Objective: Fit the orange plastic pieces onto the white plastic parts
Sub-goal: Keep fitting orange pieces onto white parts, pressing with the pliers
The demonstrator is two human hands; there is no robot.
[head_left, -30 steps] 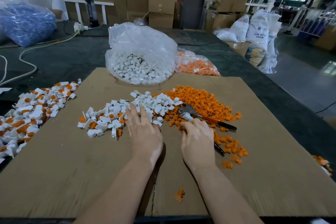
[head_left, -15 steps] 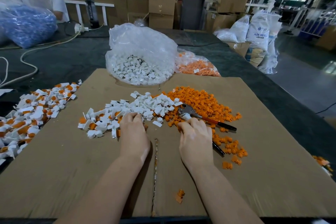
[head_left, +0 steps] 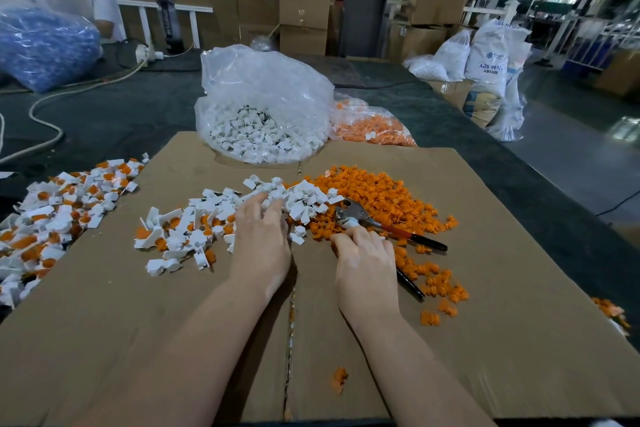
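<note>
Loose white plastic parts [head_left: 294,199] lie in a heap at the middle of the cardboard sheet [head_left: 485,340]. A pile of orange pieces [head_left: 384,198] lies to their right. My left hand [head_left: 261,239] reaches over the near edge of the white heap, fingers straight and spread, touching the parts. My right hand [head_left: 367,256] rests at the near edge of the orange pile with its fingers curled downward beside the pliers' head. Whatever those fingers hold is hidden under the hand.
Red-handled pliers [head_left: 391,229] lie on the orange pile right of my right hand. White parts with orange pieces in them [head_left: 62,218] are heaped at the left. Clear bags of white parts [head_left: 263,107] and orange pieces [head_left: 374,128] stand behind. A person sits far left.
My left hand drew back to the left with curled fingers, then reached forward again with straight fingers onto the white heap. My right hand has hardly moved.
</note>
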